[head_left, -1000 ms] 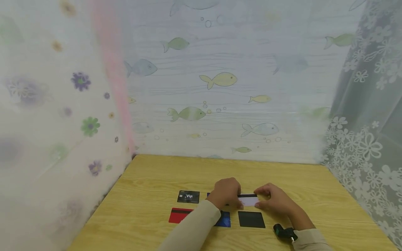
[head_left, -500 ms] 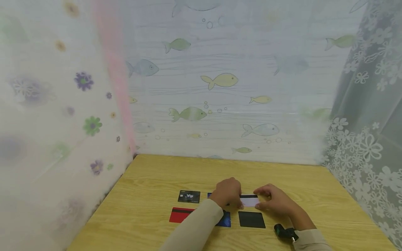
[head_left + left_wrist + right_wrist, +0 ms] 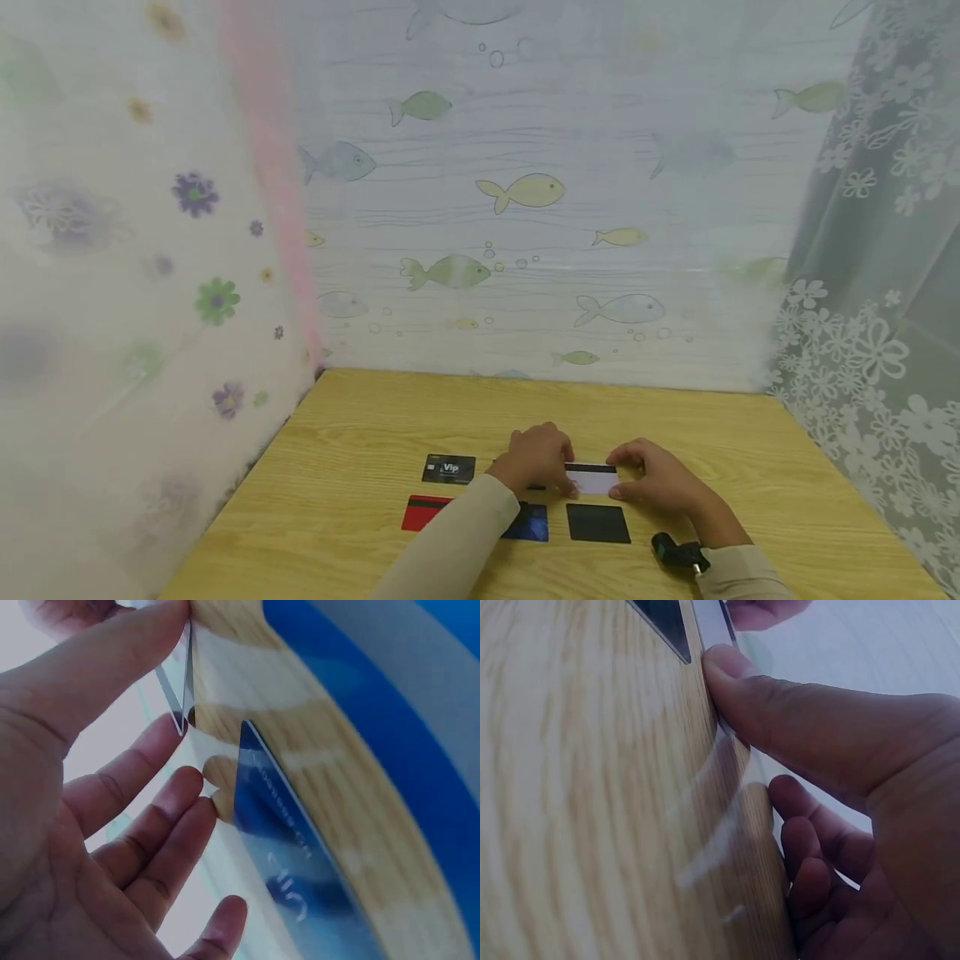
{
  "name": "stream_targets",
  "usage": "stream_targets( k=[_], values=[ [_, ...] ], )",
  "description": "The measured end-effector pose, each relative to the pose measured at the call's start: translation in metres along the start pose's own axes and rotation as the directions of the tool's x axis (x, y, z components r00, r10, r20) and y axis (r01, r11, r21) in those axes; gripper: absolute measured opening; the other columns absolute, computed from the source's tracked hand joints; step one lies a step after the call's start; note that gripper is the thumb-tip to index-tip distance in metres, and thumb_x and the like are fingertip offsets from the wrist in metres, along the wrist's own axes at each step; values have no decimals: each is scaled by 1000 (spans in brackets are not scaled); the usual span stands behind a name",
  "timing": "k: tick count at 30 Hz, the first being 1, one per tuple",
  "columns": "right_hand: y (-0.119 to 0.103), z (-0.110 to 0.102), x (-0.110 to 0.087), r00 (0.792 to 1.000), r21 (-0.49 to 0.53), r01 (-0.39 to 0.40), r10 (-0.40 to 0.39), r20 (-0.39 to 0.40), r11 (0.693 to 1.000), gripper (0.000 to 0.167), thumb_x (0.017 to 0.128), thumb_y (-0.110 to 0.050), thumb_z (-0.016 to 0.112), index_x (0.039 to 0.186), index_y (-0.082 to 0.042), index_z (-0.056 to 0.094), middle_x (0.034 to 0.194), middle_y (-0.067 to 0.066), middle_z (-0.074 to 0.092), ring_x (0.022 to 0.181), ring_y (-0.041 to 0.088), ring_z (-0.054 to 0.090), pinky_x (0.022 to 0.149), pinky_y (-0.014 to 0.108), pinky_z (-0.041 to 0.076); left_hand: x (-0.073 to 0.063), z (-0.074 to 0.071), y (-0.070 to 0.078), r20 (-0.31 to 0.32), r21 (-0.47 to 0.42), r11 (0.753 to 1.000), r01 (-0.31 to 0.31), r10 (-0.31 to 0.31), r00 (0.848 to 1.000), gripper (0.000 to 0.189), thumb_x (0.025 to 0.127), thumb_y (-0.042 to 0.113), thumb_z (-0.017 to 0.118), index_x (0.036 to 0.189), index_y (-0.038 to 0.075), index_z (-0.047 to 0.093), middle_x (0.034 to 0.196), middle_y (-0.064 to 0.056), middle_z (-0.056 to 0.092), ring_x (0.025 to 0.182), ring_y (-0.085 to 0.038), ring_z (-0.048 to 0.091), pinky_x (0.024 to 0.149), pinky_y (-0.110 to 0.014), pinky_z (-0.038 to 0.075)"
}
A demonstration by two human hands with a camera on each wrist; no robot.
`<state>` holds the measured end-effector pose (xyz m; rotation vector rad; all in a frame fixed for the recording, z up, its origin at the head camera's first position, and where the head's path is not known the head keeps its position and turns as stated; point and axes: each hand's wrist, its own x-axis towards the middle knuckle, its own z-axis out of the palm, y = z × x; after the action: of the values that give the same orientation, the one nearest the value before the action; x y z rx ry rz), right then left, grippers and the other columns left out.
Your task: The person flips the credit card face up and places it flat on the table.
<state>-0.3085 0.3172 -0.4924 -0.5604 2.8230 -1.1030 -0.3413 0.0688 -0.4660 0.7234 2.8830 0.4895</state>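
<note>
Fish-patterned sheeting [image 3: 525,237] hung behind a wood-grain table [image 3: 390,421], where the left hand [image 3: 538,458] and right hand [image 3: 662,479] pinched opposite ends of a white magnetic-stripe card [image 3: 594,481], just beyond a plain black card [image 3: 597,523].

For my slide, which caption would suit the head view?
Left hand and right hand hold a white card; other cards lie nearby.

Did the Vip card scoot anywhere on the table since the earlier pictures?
No. In the head view, the Vip card lies in the same place, judged against the far edge of the table.
</note>
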Motion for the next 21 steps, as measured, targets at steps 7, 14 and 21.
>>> stream_targets(
  k=[7,14,21],
  values=[
    [-1,-1,-1,999,20,-31,31,-10,999,40,80,-30,90,113,-15,73,119,5,65,114,25,58,99,52,48,9,3,-12,57,-227,973,-29,43,997,49,62,39,101,103,26,77,100,14,64,92,-9,59,93,-47,48],
    [4,-2,0,999,73,-48,48,-6,996,43,83,-30,88,117,-11,72,123,8,65,112,25,60,97,49,50,10,3,-19,75,-533,844,-63,122,990,53,68,20,98,114,20,72,109,10,66,99,-9,60,93,-32,52],
    [9,-2,1,1000,114,-15,12,26,993,38,88,-31,84,120,-13,73,124,8,65,114,25,60,94,41,51,10,2,-17,-4,-619,778,-108,134,991,48,75,27,93,120,20,75,117,11,68,113,-14,63,100,-36,52]
  ],
)
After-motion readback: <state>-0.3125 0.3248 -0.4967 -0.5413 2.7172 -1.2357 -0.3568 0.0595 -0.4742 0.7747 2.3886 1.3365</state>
